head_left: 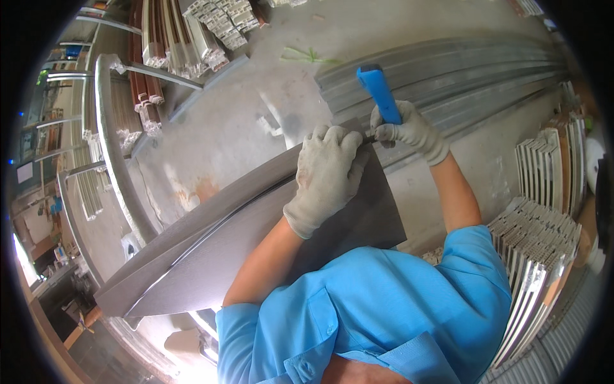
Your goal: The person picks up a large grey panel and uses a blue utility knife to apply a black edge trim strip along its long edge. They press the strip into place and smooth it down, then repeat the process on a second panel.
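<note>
A long dark grey-brown panel (236, 246) stretches from the lower left to the middle, with a narrow dark strip or groove running lengthwise. My left hand (326, 173), in a pale work glove, lies over the panel near its right end, its fingers curled on the far edge. My right hand (412, 134), also gloved, grips a tool with a blue handle (382, 96), held upright just beyond the panel's corner. Something dark shows between the right fingers and the panel edge. The tool's working end is hidden, so its exact kind cannot be told.
Long grey profiles (441, 70) lie on the concrete floor ahead to the right. Stacked pale strips (537, 237) stand close on my right. A metal rack frame (115, 147) is on the left, with brown and white profile bundles (169, 38) behind it. Green straps (307, 56) lie on the floor.
</note>
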### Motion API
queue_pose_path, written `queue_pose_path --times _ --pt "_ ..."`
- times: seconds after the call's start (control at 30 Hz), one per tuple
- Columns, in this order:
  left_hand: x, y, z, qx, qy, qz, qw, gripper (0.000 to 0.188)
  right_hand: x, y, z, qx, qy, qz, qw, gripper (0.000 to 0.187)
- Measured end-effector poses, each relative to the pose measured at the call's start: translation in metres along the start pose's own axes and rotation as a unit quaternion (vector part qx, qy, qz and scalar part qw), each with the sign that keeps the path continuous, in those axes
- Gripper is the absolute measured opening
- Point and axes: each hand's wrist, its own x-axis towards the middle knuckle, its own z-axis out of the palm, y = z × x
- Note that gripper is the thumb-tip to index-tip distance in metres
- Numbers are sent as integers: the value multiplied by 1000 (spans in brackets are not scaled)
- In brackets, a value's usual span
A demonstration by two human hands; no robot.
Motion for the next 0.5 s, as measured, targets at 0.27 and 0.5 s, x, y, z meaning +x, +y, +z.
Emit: queue_pose_path --times 0.27,0.5 --pt "11 6 5 7 6 51 999 30 1 -3 0 -132 21 -143 981 39" --pt "-74 -45 -63 104 95 -11 990 42 -15 -88 -28 -67 61 -158 983 62"
